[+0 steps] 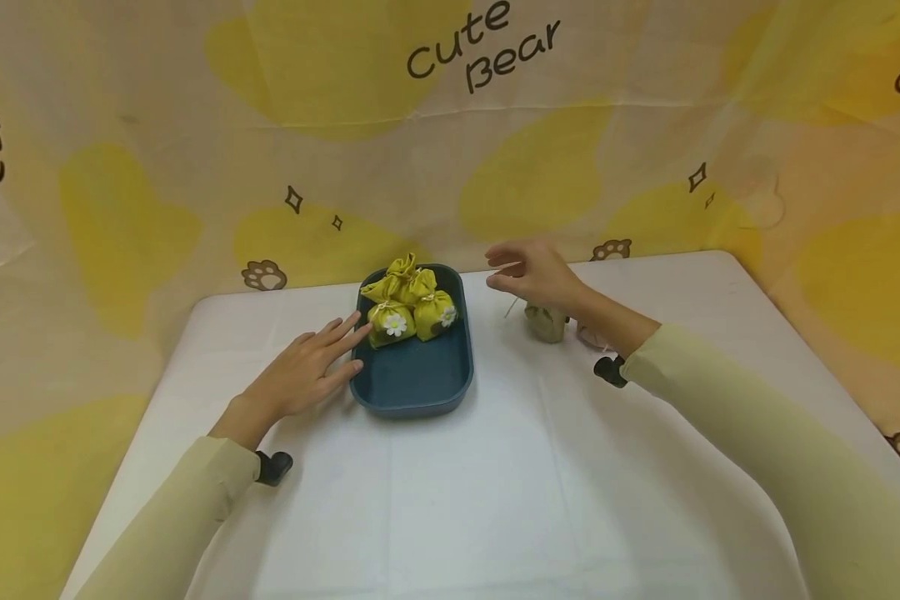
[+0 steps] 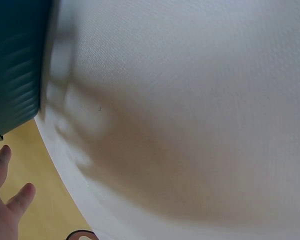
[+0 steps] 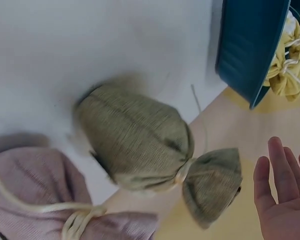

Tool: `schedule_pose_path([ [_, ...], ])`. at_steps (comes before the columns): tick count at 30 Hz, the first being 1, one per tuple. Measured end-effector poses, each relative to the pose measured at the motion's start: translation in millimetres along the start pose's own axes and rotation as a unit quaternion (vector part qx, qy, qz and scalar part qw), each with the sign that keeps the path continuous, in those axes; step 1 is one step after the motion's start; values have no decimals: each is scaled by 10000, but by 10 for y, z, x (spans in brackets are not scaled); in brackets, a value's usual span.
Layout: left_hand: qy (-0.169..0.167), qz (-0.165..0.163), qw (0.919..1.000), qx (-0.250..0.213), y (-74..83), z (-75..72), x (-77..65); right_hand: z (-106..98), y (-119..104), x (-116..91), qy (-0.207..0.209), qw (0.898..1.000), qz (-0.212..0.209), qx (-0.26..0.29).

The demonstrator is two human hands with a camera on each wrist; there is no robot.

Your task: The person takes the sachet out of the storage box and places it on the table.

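Several yellow drawstring pouches (image 1: 429,317), two of them showing white flowers, sit together in the far half of a dark blue tray (image 1: 412,383). My left hand (image 1: 300,372) rests at the tray's left rim with its fingers spread and fairly straight. To the right of the tray, my right hand (image 1: 536,271) is raised above the table, fingers loosely bent and holding nothing. Just below it stands an olive-green pouch (image 1: 546,325), seen larger in the right wrist view with its neck tied by a cord. Beside that is a pink pouch (image 3: 40,180), partly hidden by my forearm in the head view.
A white cloth (image 1: 487,492) covers the table. Behind it hangs a yellow and cream backdrop (image 1: 390,175) printed with lettering and paw marks. A black wrist device (image 1: 273,468) is on the left wrist, and a similar one (image 1: 610,371) on the right.
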State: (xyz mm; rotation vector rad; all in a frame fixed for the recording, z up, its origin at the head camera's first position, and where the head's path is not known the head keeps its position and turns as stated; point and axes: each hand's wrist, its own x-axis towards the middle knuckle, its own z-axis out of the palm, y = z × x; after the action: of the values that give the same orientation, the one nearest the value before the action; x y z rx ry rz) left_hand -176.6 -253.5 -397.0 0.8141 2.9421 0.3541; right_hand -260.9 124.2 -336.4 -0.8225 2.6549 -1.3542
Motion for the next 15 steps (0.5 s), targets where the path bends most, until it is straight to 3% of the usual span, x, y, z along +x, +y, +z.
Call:
schedule_pose_path([
  [15,20,80,10000,-53,-23,7,8,402,-192,174,-502,9975,14,503],
])
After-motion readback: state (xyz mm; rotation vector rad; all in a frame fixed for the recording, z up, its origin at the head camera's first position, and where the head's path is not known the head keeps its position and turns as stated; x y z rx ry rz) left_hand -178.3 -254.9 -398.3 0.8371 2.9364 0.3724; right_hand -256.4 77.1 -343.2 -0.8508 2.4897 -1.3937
